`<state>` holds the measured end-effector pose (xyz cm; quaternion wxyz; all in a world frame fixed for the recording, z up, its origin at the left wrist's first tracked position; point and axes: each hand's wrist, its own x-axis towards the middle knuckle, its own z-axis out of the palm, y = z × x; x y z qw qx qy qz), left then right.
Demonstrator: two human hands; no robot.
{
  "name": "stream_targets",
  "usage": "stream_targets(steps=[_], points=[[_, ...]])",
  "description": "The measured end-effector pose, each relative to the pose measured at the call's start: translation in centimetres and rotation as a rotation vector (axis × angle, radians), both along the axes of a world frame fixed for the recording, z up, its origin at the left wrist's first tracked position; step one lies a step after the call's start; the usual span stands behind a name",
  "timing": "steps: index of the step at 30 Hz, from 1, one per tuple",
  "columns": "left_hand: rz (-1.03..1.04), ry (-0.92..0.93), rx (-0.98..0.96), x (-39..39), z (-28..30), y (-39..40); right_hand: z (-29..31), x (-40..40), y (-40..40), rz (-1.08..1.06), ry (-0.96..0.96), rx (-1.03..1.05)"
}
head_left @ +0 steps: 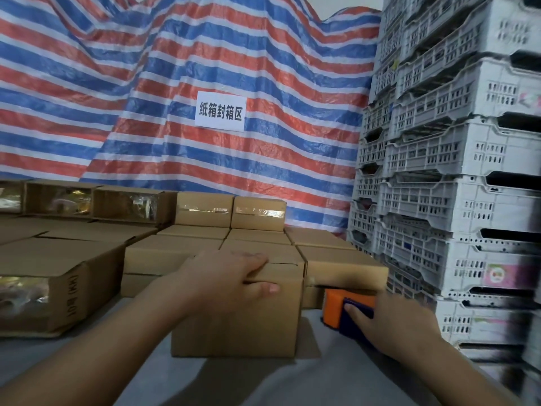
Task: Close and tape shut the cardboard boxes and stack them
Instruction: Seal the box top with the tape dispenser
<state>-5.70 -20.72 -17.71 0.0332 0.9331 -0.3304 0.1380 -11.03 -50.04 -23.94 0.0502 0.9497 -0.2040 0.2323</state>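
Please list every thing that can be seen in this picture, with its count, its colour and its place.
Small brown cardboard box: one, front centre, flaps down, no tape visible.
Orange and blue tape dispenser: one, right of that box.
Taped brown cardboard boxes: several, stacked behind.
Open brown cardboard cartons: several, left side.
Grey plastic crates: many, stacked at right.
Red, blue and white striped tarpaulin: one, background.
White paper sign: one, on the tarpaulin.
Left hand: grips the front box's top edge.
Right hand: on the dispenser.
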Motion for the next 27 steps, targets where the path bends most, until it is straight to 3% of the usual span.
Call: stream_targets(steps=[9,11,14,17,20,23,27], points=[[0.008,0.005,-0.015,-1.7,0.0,0.5,-1.9,0.5,-0.9,0.036,-0.156,-0.146],[0.012,0.087,-0.066,-2.0,0.3,0.4,-1.8,0.4,-0.8,0.02,-0.152,-0.171],[-0.032,0.364,-0.287,-2.1,1.3,0.5,-0.8,0.2,-1.2,-0.013,-0.215,-0.111],[-0.002,0.514,-0.448,-2.0,2.4,1.3,3.2,-0.1,-1.3,0.093,-0.404,0.258],[-0.019,0.558,-0.521,-1.7,3.0,2.0,8.5,-0.2,0.0,0.342,-0.505,0.717],[-0.027,0.6,-0.669,-1.6,3.2,2.0,12.6,0.9,2.9,0.631,-0.404,1.223],[-0.006,0.624,-0.935,-1.2,3.4,1.4,15.7,3.3,7.8,0.817,-0.242,1.389]])
